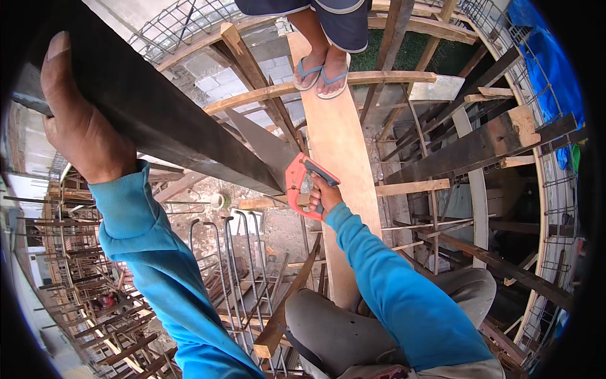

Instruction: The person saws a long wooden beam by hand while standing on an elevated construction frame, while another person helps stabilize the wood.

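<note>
The cuffed sleeves [404,287] are blue, trousers [338,331] grey.

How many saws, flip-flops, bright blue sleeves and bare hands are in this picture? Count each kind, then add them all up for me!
Saw: 1
Flip-flops: 2
Bright blue sleeves: 2
Bare hands: 2, the left hand and the right hand
Total: 7
</note>
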The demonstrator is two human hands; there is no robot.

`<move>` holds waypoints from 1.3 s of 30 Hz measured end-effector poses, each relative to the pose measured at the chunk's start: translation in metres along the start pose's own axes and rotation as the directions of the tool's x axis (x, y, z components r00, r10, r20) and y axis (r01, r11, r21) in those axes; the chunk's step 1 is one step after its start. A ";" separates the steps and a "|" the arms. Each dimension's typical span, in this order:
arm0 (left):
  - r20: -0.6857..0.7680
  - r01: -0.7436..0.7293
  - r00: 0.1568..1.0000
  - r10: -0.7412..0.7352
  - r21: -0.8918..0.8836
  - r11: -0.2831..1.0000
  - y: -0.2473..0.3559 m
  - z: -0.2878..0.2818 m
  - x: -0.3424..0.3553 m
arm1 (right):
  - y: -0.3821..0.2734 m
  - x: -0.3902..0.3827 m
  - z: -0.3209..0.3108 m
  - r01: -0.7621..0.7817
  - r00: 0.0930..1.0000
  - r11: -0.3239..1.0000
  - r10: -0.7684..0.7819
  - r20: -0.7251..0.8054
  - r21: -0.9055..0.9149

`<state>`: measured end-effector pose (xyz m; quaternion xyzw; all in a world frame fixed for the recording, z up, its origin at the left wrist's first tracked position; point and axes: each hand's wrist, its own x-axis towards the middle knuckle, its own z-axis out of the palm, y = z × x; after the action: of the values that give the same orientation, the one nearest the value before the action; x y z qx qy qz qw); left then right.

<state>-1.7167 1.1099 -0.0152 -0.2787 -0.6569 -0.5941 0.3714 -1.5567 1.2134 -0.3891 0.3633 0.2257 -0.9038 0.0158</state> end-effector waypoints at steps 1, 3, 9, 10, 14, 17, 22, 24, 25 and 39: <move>0.021 0.005 1.000 -0.004 -0.050 0.999 0.001 -0.001 0.000 | 0.002 0.006 0.004 0.102 0.993 0.995 -0.101 0.065 -0.015; -0.008 0.052 0.999 -0.053 -0.094 0.994 0.002 -0.002 -0.002 | 0.007 -0.012 -0.004 -0.006 1.000 1.000 0.006 -0.023 0.020; -0.018 0.103 0.994 -0.107 -0.173 0.980 0.002 0.003 -0.005 | 0.011 -0.139 -0.064 -0.098 0.983 0.994 0.089 -0.163 -0.053; -0.030 0.115 0.992 -0.122 -0.168 0.979 0.002 0.003 -0.005 | 0.010 -0.124 -0.058 -0.096 0.986 0.995 0.090 -0.142 -0.035; -0.017 0.085 0.996 -0.087 -0.108 0.991 0.004 0.002 -0.002 | 0.015 0.007 0.006 -0.001 1.000 0.999 0.001 -0.007 0.047; 0.013 0.090 0.996 -0.090 -0.047 0.995 0.005 -0.005 -0.003 | 0.021 -0.002 -0.003 -0.006 1.000 1.000 0.007 -0.022 0.030; 0.011 0.080 0.997 -0.079 -0.133 0.988 -0.002 -0.003 -0.004 | 0.007 -0.144 -0.077 -0.213 0.944 0.975 0.189 -0.269 -0.065; -0.009 0.099 0.995 -0.102 -0.155 0.983 -0.002 0.001 -0.004 | 0.004 -0.124 -0.070 -0.167 0.977 0.985 0.161 -0.142 -0.032; -0.004 0.069 0.998 -0.069 -0.116 0.991 -0.001 0.003 -0.004 | 0.005 -0.088 -0.054 -0.211 0.967 0.977 0.206 -0.152 -0.021; 0.008 0.029 1.000 -0.029 -0.109 0.994 -0.008 -0.002 -0.001 | -0.006 -0.113 -0.037 -0.234 0.935 0.972 0.217 -0.282 -0.030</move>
<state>-1.7224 1.1068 -0.0205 -0.2908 -0.6286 -0.6335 0.3449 -1.4510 1.2189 -0.3350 0.5086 0.2108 -0.8289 0.0991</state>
